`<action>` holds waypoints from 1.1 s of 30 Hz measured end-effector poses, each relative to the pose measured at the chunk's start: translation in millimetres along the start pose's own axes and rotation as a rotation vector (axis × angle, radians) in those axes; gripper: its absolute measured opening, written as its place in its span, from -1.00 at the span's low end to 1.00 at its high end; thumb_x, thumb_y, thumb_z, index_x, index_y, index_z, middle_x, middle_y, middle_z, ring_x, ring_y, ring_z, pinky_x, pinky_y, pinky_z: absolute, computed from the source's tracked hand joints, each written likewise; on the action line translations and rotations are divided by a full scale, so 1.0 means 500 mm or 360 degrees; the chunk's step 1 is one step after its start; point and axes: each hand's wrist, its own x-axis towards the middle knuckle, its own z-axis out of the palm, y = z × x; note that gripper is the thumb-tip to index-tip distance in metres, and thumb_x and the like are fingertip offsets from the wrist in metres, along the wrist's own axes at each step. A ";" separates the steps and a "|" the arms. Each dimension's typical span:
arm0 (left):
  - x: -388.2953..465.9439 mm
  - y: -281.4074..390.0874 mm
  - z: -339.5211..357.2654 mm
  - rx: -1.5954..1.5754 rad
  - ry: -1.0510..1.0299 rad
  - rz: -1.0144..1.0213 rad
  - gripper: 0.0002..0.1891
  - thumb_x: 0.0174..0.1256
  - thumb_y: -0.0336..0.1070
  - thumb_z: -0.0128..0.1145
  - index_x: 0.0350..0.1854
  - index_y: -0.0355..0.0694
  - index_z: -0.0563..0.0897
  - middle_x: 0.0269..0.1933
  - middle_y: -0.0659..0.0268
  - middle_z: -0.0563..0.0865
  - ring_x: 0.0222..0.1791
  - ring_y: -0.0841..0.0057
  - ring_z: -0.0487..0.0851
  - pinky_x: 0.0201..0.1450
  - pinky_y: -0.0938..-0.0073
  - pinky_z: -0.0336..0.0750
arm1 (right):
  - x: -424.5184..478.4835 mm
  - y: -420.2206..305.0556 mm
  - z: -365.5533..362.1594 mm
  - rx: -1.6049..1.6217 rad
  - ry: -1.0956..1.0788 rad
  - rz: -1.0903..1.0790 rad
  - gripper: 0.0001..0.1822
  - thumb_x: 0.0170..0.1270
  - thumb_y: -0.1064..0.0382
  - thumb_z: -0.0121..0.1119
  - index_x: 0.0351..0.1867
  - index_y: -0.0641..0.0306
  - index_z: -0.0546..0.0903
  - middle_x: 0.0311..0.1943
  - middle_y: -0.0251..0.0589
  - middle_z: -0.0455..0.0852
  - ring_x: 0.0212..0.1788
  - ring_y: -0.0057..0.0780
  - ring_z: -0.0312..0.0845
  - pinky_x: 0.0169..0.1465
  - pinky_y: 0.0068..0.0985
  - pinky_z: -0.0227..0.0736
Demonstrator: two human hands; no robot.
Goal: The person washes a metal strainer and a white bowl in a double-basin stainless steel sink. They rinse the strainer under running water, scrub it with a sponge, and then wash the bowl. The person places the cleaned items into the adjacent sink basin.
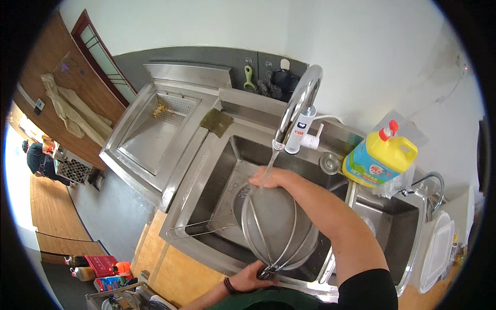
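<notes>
A large wire-mesh strainer (277, 221) with curved metal ribs is tilted over the stainless steel sink basin (217, 182). My left hand (248, 277), with dark bands at the wrist, grips the strainer's handle (265, 272) at the front edge. Across the mesh, my right hand (268, 177) is at the far rim, under the water stream (270, 164); its fingertips are partly hidden, so its grip is unclear. The water runs from a curved chrome faucet (298, 104) with a white body. Long wire handles (197, 228) lie over the basin's near left edge.
A yellow detergent jug (379, 157) and a small metal cup (330, 163) stand behind the sink. A smaller basin (399, 228) is at right, beside white plastic containers (436, 252). A green scouring pad (217, 122) lies by the drainboard (151, 143). A person (38, 161) is far left.
</notes>
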 end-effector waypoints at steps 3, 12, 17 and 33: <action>0.019 0.009 -0.042 -0.0504 0.0021 -0.0423 -0.95 0.01 -0.46 0.12 -0.54 -0.31 0.56 -0.57 0.37 0.57 -0.52 0.67 0.49 -0.42 0.69 0.36 | 0.023 -0.141 -0.079 0.0094 0.0177 0.0197 -0.55 0.14 -0.05 -0.21 -0.42 0.31 0.55 -0.43 0.06 0.54 -0.36 -0.02 0.44 -0.25 -0.29 0.32; 0.012 0.040 -0.093 -0.0511 0.0306 -0.0143 -0.87 -0.02 -0.58 0.03 -0.39 -0.41 0.41 -0.68 0.22 0.47 -0.66 0.50 0.46 -0.61 0.54 0.35 | -0.073 -0.202 0.012 0.0109 0.0660 0.0228 -0.56 0.17 0.02 -0.23 0.02 0.17 0.35 0.02 -0.15 0.38 0.04 -0.24 0.28 0.04 -0.34 0.18; 0.063 0.020 -0.079 -0.1151 0.1179 0.0109 -0.80 -0.06 -0.53 0.09 -0.33 -0.41 0.43 -0.64 0.22 0.51 -0.64 0.49 0.49 -0.61 0.54 0.37 | -0.171 -0.395 0.095 -0.0292 0.0931 0.0175 -0.58 0.12 0.10 -0.11 0.05 0.07 0.32 0.08 -0.20 0.30 0.18 -0.26 0.06 0.10 -0.13 0.03; 0.044 0.024 -0.082 -0.0657 0.1127 0.0374 -0.78 -0.12 -0.61 0.08 -0.34 -0.38 0.44 -0.57 0.24 0.54 -0.63 0.48 0.51 -0.58 0.56 0.38 | -0.163 -0.380 0.098 -0.0164 0.1006 0.0276 -0.61 0.14 0.05 -0.15 0.04 -0.08 0.34 0.17 -0.19 0.11 0.19 -0.19 0.04 0.10 -0.06 0.00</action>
